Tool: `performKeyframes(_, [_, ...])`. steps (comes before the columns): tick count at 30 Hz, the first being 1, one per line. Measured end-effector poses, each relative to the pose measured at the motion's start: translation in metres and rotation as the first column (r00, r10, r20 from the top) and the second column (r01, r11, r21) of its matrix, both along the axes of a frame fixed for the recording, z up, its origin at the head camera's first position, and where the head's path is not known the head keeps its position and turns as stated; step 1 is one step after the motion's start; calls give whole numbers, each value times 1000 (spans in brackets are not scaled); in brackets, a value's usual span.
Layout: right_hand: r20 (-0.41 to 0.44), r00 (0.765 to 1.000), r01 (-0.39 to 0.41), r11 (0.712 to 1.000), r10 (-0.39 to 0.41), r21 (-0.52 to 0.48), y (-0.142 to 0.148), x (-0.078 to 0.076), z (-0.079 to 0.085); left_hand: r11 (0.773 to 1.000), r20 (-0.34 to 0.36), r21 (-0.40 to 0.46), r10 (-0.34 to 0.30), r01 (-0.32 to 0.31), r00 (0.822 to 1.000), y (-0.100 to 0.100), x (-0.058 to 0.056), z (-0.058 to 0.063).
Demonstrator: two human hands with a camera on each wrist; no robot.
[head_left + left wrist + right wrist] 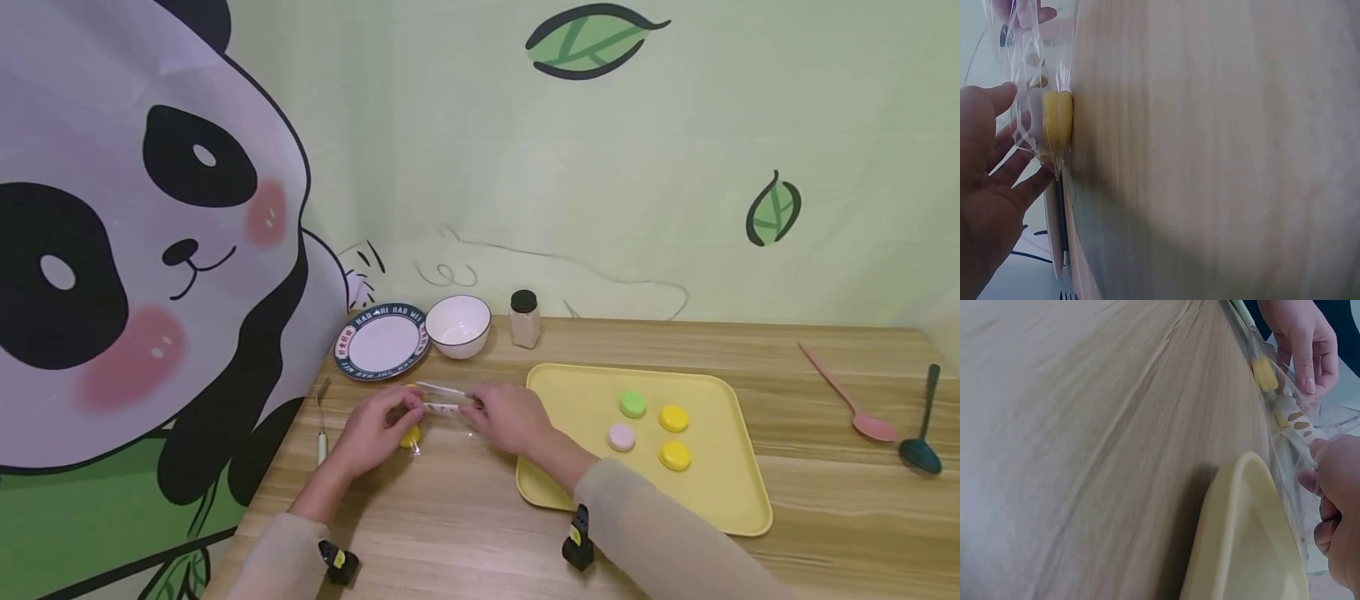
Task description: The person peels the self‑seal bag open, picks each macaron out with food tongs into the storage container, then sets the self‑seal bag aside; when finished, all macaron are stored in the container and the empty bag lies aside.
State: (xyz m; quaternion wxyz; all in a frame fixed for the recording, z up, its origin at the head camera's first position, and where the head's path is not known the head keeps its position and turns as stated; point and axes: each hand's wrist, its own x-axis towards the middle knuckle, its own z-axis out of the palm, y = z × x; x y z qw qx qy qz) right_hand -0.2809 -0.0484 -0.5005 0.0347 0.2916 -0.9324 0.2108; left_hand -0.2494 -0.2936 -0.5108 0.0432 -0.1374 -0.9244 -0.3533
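Observation:
My left hand (pixel 377 429) holds a clear plastic bag (pixel 1029 69) by its side, with fingers behind the film and thumb in front. Inside the bag, low against the table, sits a yellow macaron (pixel 1058 119). My right hand (pixel 510 414) grips pale tongs (pixel 1297 419), whose ends with oval holes reach into the bag; yellow shows through those holes. To the right of my right hand lies a yellow tray (pixel 570 383), bearing a green macaron (pixel 632 405), a pale pink macaron (pixel 621 437) and two yellow macarons (pixel 674 418).
A patterned-rim plate (pixel 382 372), a white bowl (pixel 459 325) and a black-lidded jar (pixel 524 320) stand along the back. A fork (pixel 322 425) lies left of my left hand. At the far right lie a pink spoon (pixel 873 427) and a dark ladle (pixel 921 455).

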Motion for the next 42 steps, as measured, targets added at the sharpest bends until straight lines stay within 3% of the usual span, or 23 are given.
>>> performKeyframes(14, [-20, 1000, -19, 1000, 19, -7, 9, 1, -2, 1000, -5, -27, 1, -1, 1000, 1, 1, -1])
performKeyframes(19, [-4, 1000, -8, 1000, 8, -18, 7, 2, -4, 999, 4, -35, 20, -20, 1000, 2, 2, 2])
performKeyframes(25, [17, 1000, 2, 1000, -2, -3, 5, 1, -4, 1000, 4, -29, 1, -1, 1000, 3, 2, 3])
performKeyframes(35, [-37, 999, -16, 999, 17, 30, 12, 3, -1, 998, -37, -64, 0, -3, 999, 4, 1, 2])
performKeyframes(42, [-72, 996, -47, 999, 47, 9, 22, 6, 5, 998, -27, -70, 1, -3, 1000, 4, 1, 2])
